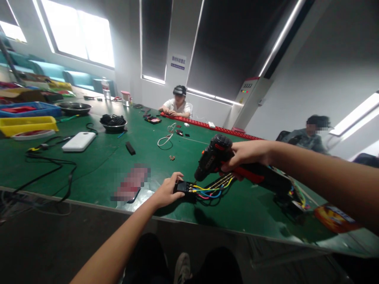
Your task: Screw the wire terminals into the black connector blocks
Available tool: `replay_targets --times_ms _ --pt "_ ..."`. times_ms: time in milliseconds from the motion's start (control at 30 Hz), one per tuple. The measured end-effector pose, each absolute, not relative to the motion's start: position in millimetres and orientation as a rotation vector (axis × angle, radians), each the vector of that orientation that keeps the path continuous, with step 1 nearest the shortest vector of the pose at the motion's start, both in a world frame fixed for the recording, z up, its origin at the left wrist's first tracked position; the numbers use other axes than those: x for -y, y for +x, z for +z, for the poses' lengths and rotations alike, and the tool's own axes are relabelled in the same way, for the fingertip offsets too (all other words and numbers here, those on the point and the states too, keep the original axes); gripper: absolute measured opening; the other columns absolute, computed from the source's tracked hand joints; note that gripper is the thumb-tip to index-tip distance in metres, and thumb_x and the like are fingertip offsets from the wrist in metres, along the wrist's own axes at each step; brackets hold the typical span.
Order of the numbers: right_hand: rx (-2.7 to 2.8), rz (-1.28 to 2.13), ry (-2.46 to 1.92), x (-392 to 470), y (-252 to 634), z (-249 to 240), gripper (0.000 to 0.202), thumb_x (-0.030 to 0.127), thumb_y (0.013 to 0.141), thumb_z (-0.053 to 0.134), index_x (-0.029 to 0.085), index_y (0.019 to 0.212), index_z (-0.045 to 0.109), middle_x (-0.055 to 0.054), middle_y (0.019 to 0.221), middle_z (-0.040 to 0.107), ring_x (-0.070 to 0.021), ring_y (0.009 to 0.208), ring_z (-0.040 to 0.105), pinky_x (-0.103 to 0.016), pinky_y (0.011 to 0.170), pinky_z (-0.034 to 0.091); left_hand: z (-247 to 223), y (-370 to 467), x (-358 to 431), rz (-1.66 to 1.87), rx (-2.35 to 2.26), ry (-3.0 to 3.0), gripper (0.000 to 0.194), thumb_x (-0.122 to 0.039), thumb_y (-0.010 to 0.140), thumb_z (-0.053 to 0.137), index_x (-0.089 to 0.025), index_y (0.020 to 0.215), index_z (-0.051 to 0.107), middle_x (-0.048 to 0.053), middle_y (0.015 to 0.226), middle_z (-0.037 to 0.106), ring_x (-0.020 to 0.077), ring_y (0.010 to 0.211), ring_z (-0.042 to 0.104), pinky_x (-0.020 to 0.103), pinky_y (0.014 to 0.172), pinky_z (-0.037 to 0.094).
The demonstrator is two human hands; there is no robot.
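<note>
My right hand (pixel 245 156) is wrapped round the grip of a black and red power drill (pixel 211 157), its bit pointing down at the terminals of a small black block (pixel 184 187). My left hand (pixel 170 191) grips the block's left end against the green table, thumb and fingers on opposite sides. Yellow, blue and red wires (pixel 211 192) run from the block's right side. Whether the bit touches a screw is too small to tell. A few small brass-coloured pieces (pixel 172 157) lie beyond the block.
Left of my left hand is a blurred phone-like object (pixel 132 183). Farther left are a white box (pixel 79 142), black cables and a black bowl (pixel 113 123). A bright packet (pixel 334 219) lies at right. One person (pixel 177 104) sits across the table, another (pixel 309 134) at right.
</note>
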State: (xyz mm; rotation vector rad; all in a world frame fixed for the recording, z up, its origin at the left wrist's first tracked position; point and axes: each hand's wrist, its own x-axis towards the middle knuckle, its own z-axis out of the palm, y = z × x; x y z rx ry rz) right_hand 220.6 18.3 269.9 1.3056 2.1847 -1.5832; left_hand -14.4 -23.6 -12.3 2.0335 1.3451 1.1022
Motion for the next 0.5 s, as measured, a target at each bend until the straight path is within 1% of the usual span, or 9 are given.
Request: replay_targets --times_ms 67,133,233,267,300,333,367,433,500 --pt "-2.225 -1.668 1.385 -12.0 239.9 275.9 0.033 0.024 0.063 0.079 0.018 0.094 0.069 -0.002 0.078 0.068 -0.0133 0.055 0.06 -0.025 0.049 0.048 -11.6 -14.3 24.9 1.112 -1.333 2.044 0.057 -0.024 0.077 0.067 -0.023 0.128 0.041 0.009 0.118 0.062 0.0261 0.107 0.059 0.043 0.097 0.044" --pt "-2.292 -1.706 1.504 -3.4 267.9 276.7 0.028 0.026 0.065 0.079 0.017 0.089 0.069 -0.004 0.076 0.068 -0.015 0.056 0.061 -0.027 0.052 0.048 -12.3 -14.0 25.8 1.119 -1.331 2.055 0.055 -0.024 0.079 0.065 -0.023 0.129 0.042 0.009 0.119 0.061 0.0261 0.109 0.059 0.043 0.098 0.045" --pt "-2.369 -1.825 1.804 16.2 320.3 259.4 0.022 0.032 0.074 0.074 0.017 0.088 0.068 -0.006 0.071 0.066 -0.0172 0.058 0.06 -0.033 0.057 0.047 -15.4 -12.9 25.8 1.114 -1.357 2.083 0.055 -0.024 0.081 0.063 -0.021 0.132 0.042 0.011 0.123 0.06 0.0272 0.113 0.058 0.046 0.101 0.044" --pt "-2.353 -1.953 1.89 24.2 338.5 247.5 0.025 0.034 0.075 0.074 0.018 0.094 0.068 -0.009 0.081 0.069 -0.0179 0.059 0.059 -0.036 0.058 0.046 -16.5 -12.3 25.6 1.116 -1.368 2.1 0.055 -0.024 0.082 0.063 -0.02 0.133 0.043 0.013 0.125 0.059 0.028 0.116 0.057 0.048 0.103 0.044" --pt "-2.344 -2.127 1.972 32.6 356.1 232.7 0.029 0.037 0.078 0.071 0.021 0.102 0.068 -0.012 0.096 0.07 -0.0184 0.064 0.058 -0.039 0.063 0.046 -17.5 -11.7 25.3 1.118 -1.375 2.122 0.054 -0.024 0.083 0.062 -0.019 0.133 0.043 0.014 0.127 0.058 0.0287 0.118 0.056 0.049 0.105 0.043" --pt "-2.316 -2.305 2.052 41.1 373.0 215.2 0.029 0.041 0.079 0.07 0.023 0.102 0.069 -0.013 0.097 0.068 -0.0184 0.063 0.056 -0.041 0.064 0.045 -18.0 -11.1 25.2 1.12 -1.376 2.148 0.053 -0.024 0.084 0.061 -0.019 0.133 0.045 0.015 0.129 0.058 0.0293 0.12 0.056 0.049 0.106 0.042" --pt "-2.274 -2.441 2.12 49.6 388.8 195.5 0.032 0.05 0.083 0.065 0.025 0.102 0.071 -0.012 0.09 0.065 -0.0188 0.063 0.053 -0.043 0.065 0.043 -18.1 -10.4 25.3 1.116 -1.374 2.174 0.05 -0.025 0.085 0.06 -0.018 0.133 0.047 0.015 0.129 0.058 0.0295 0.12 0.055 0.05 0.106 0.043" --pt "-2.123 -2.611 2.154 66.7 416.5 152.0 0.043 0.064 0.081 0.057 0.028 0.097 0.075 -0.005 0.064 0.047 -0.0202 0.056 0.044 -0.049 0.066 0.039 -16.9 -9.6 26.5 1.097 -1.376 2.212 0.044 -0.027 0.088 0.058 -0.018 0.13 0.05 0.014 0.126 0.059 0.0292 0.118 0.057 0.049 0.105 0.044" --pt "-2.022 -2.692 2.202 85.2 438.2 107.3 0.049 0.074 0.077 0.049 0.035 0.094 0.075 0.0 0.059 0.031 -0.0218 0.053 0.039 -0.054 0.067 0.036 -14.4 -10.1 29.2 1.076 -1.404 2.23 0.04 -0.028 0.09 0.056 -0.018 0.128 0.052 0.014 0.124 0.059 0.0289 0.116 0.058 0.048 0.103 0.046"
